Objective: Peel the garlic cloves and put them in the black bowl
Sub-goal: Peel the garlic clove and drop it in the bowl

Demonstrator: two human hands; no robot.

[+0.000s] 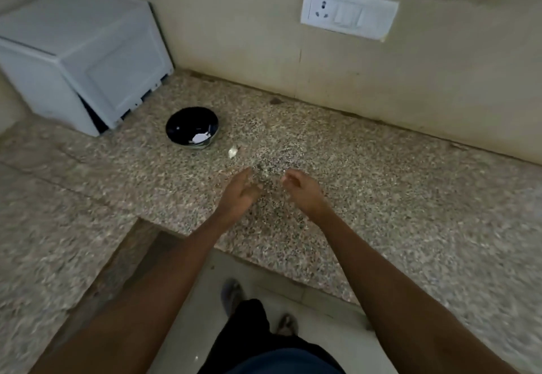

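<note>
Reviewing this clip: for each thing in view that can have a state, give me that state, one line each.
black bowl: upright on the counter, holds some white pieces.
white piece: loose on the counter beside the bowl; clove or skin, too blurred to tell.
left hand: open, holds nothing visible.
right hand: fingers loosely curled, nothing visible in it.
white box: closed, near the wall.
wall socket: nothing plugged in.

white bits in black bowl (192, 127) (blurred), unidentifiable
</note>
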